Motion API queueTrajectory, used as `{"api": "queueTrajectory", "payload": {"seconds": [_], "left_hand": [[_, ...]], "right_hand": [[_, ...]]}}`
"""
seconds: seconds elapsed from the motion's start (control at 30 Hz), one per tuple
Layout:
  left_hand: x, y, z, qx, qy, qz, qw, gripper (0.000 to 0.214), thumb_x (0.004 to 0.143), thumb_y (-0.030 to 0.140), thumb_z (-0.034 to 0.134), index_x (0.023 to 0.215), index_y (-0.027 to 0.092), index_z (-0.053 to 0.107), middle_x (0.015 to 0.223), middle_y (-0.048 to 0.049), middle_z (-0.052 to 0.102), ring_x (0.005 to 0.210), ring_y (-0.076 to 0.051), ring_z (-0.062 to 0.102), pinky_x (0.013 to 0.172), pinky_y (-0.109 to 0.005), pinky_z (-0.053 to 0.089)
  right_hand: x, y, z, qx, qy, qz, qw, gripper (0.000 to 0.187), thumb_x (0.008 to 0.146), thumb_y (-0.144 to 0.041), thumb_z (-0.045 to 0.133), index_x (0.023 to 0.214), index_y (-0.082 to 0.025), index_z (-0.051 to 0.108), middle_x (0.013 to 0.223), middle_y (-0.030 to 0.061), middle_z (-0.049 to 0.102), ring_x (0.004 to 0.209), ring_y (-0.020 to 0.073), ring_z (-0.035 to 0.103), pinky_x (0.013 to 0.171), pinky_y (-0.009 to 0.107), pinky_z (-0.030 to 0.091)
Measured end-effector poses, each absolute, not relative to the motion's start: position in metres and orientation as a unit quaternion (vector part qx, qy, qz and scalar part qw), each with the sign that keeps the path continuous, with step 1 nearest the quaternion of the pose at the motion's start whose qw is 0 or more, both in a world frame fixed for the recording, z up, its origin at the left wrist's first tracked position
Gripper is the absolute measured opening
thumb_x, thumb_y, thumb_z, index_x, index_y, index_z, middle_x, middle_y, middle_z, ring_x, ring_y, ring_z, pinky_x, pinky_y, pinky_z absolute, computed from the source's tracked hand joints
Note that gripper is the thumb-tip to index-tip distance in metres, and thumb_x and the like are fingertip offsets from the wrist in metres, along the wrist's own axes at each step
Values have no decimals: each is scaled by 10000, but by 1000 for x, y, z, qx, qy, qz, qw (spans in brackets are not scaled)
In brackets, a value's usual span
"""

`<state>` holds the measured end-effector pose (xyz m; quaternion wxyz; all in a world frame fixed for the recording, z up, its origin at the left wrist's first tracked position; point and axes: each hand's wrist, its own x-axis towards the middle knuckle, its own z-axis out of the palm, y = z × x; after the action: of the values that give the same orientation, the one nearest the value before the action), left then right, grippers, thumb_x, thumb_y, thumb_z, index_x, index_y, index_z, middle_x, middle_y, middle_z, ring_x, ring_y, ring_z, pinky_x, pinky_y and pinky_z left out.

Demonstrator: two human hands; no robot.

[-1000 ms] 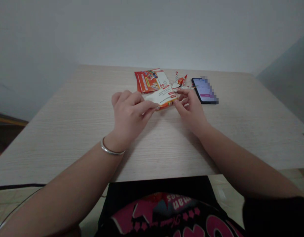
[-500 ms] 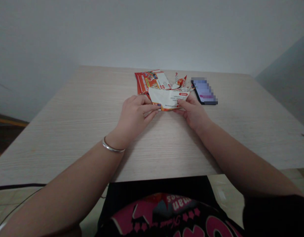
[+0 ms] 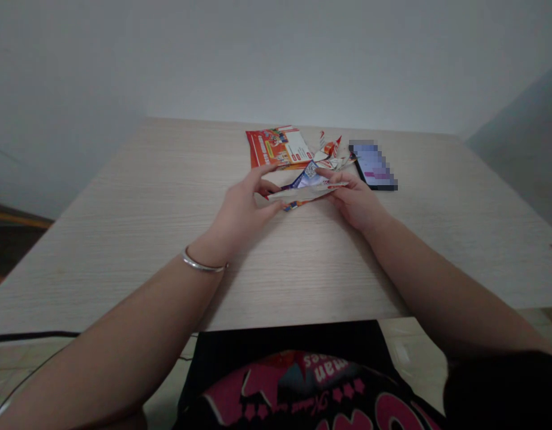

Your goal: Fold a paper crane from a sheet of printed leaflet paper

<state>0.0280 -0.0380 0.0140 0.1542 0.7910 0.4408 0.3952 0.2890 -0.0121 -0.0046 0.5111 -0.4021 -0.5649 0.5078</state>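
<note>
Both hands hold a folded printed paper (image 3: 309, 192) just above the table, tilted so its pale edge faces me. A purple inner face with a QR code shows behind that edge. My left hand (image 3: 247, 200) grips the left end, thumb at the near edge and fingers bent over the far side. The right end sits in my right hand (image 3: 354, 197), its index finger reaching across the purple face and the other fingers partly hidden. Just behind lie a red and white printed leaflet (image 3: 276, 146) and a small folded paper figure (image 3: 332, 149) in the same colours.
A phone (image 3: 374, 167) with its screen lit and blurred lies right of the paper figure. The pale wooden table (image 3: 146, 227) meets a white wall (image 3: 276, 60) at the back. A black cable (image 3: 34, 337) runs below the table's front edge at left.
The paper has tipped and opened: its white printed face has turned away and the purple inside with the QR code now shows. My left fingers have lifted and spread around its left end.
</note>
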Motion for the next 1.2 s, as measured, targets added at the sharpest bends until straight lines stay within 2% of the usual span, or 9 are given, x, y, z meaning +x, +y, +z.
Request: {"api": "queueTrajectory", "payload": {"seconds": [0.1, 0.17, 0.23, 0.3, 0.53, 0.8, 0.93, 1.1, 1.2], "left_hand": [[31, -43, 24, 848, 392, 342, 99, 274, 916, 306, 715, 1172, 224, 764, 1064, -61, 822, 1003, -247, 756, 924, -413, 570], [33, -45, 27, 879, 352, 311, 83, 213, 954, 302, 670, 1117, 238, 790, 1071, -55, 829, 996, -237, 756, 933, -416, 557], [35, -46, 28, 901, 313, 288, 85, 238, 980, 288, 636, 1163, 242, 782, 1141, -59, 822, 1040, -224, 752, 969, -414, 544], [36, -47, 28, 918, 284, 262, 83, 275, 992, 302, 626, 1219, 236, 767, 1227, -76, 801, 1120, -235, 739, 1019, -437, 524], [37, -52, 25, 939, 289, 187, 4, 410, 959, 263, 643, 1361, 299, 718, 1351, -77, 755, 1370, -334, 607, 1224, -639, 311], [40, -56, 28, 939, 315, 137, -33, 436, 961, 310, 642, 1375, 191, 714, 1336, -133, 753, 1186, -336, 699, 1209, -647, 344], [40, -55, 32, 945, 308, 112, -18, 413, 978, 297, 605, 1352, 172, 728, 1381, -140, 732, 1223, -330, 689, 1167, -584, 422], [40, -56, 34, 944, 317, 96, -16, 434, 1009, 318, 556, 1381, 165, 718, 1405, -143, 716, 1211, -348, 685, 1069, -540, 514], [40, -57, 33, 943, 319, 89, -15, 460, 1011, 344, 555, 1413, 172, 699, 1426, -151, 697, 1229, -368, 673, 1058, -551, 526]], "right_hand": [[292, -5, -12, -419, -598, 447, 517, 228, 756, -305, 816, 753, -258, 592, 1401, 24, 725, 1467, 277, 556, 1230, 583, 432], [292, -2, -17, -429, -624, 413, 506, 206, 755, -261, 808, 844, -267, 622, 1308, 25, 755, 1366, 274, 634, 1167, 568, 500], [292, -1, -21, -432, -633, 421, 486, 295, 760, -212, 772, 1016, -284, 646, 1189, 20, 779, 1188, 258, 722, 1057, 536, 586], [292, -2, -22, -434, -630, 437, 473, 460, 741, -157, 735, 1168, -289, 627, 1184, 21, 778, 1100, 246, 748, 1008, 518, 618], [296, 0, -21, -481, -627, 420, 447, 664, 705, -35, 668, 1330, -252, 614, 1431, 100, 686, 1228, 272, 706, 1065, 503, 601], [301, -3, -15, -415, -656, 484, 403, 952, 685, -146, 837, 1558, -288, 486, 1596, 128, 548, 1336, 293, 647, 1122, 509, 575], [302, -11, -1, -394, -689, 489, 361, 863, 685, -242, 883, 1482, -277, 553, 1592, 112, 554, 1290, 290, 665, 1104, 482, 595], [297, -16, 8, -443, -717, 414, 343, 615, 758, -362, 857, 1320, -237, 639, 1293, 94, 733, 981, 243, 740, 941, 475, 655], [290, -15, 2, -472, -717, 350, 375, 608, 777, -343, 835, 1333, -204, 630, 1369, 134, 701, 1119, 284, 717, 1009, 516, 620]]}}
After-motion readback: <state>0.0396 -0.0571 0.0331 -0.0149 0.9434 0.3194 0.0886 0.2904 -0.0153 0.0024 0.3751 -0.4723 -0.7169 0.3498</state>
